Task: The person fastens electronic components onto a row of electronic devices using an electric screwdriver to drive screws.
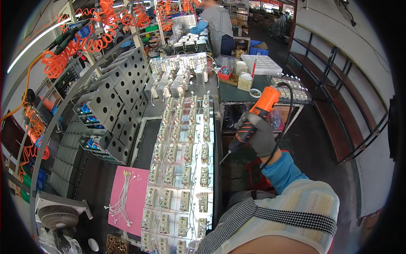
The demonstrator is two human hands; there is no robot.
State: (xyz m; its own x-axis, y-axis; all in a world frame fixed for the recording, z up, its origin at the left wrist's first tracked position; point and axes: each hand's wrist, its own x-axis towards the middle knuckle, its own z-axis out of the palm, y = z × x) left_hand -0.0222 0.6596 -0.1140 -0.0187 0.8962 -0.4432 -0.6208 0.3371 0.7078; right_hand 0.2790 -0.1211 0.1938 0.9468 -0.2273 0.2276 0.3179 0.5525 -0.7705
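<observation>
My right hand (261, 133), in a dark grey glove with a blue sleeve (282, 172) at the wrist, is closed round an orange and black electric screwdriver (265, 103). The tool slants, its thin bit (225, 157) pointing down and left beside the bench edge, apart from the parts there. A black cord loops from its top end past my wrist. To its left, rows of metal plates (178, 150) carry small beige blocks with white wires. My left hand is out of view.
A bundle of white wires (122, 199) lies on a pink mat (139, 180). Grey metal housings (114, 95) are stacked at left, near a fan (59, 213). A side table (237, 96) holds tubs and a red tray (225, 71). Another person (219, 27) stands farther back; dark shelves (338, 93) line the right.
</observation>
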